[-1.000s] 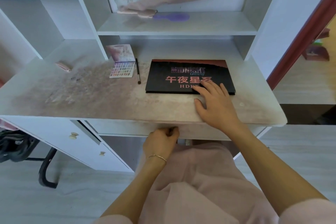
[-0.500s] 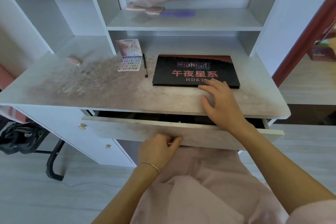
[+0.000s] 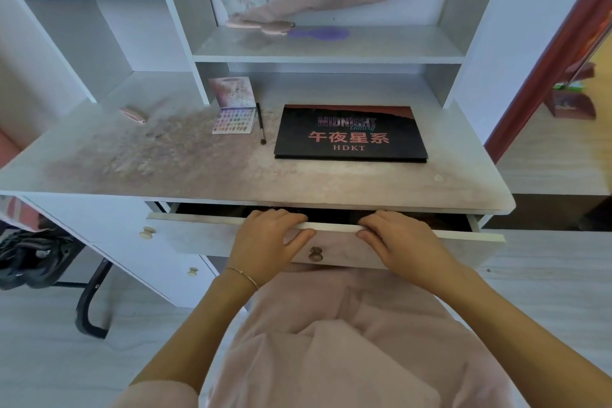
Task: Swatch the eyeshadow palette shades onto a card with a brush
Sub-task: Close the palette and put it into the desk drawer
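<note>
**Head view: both hands on the drawer**

Drawer (image 3: 205, 235) part-open; left hand (image 3: 265, 242) and right hand (image 3: 402, 243) curl over its top edge. Open palette (image 3: 234, 121) at eleven o'clock, brush (image 3: 260, 122) beside. Likely fetching a card; next, pull wider.

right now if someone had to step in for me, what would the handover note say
Left hand: fingers curled over the top edge of the drawer front, thumb on its face. Right hand: same grip on that edge. The drawer is partly open; its inside is too dark to make out.
Open eyeshadow palette lies at the back of the desk, the brush just right of it. The black Midnight Galaxy box lies closed further right.
Done: palette open, brush laid out.
Left: no card in sight, maybe it is in the drawer. Nothing swatched yet.
</note>
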The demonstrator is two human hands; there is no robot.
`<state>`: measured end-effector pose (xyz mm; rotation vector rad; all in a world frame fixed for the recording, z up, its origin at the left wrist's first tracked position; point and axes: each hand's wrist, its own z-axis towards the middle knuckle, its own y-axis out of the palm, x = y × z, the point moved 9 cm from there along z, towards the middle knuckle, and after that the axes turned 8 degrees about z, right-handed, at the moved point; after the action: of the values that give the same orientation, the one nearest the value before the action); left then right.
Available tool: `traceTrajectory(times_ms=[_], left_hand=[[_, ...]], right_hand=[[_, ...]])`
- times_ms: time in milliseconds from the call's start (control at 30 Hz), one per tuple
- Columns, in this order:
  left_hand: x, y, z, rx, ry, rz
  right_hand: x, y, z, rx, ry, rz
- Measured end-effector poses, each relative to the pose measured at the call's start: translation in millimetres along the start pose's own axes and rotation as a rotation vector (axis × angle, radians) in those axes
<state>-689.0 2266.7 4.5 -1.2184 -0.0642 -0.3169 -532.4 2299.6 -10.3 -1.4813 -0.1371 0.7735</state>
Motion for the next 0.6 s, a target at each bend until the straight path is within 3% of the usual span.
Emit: traceTrajectory(times_ms=[367,600], left_hand=[[2.9,-4.8,-20.1,-0.179,0.029,-0.075],[19.3,0.2,-43.2,-0.327,0.113,-0.105]], right_hand=[[-34.1,-17.1,-37.2,0.119,-0.199,-0.080],[-42.4,-8.7,-66.8,0.011,-0.243,-0.042]])
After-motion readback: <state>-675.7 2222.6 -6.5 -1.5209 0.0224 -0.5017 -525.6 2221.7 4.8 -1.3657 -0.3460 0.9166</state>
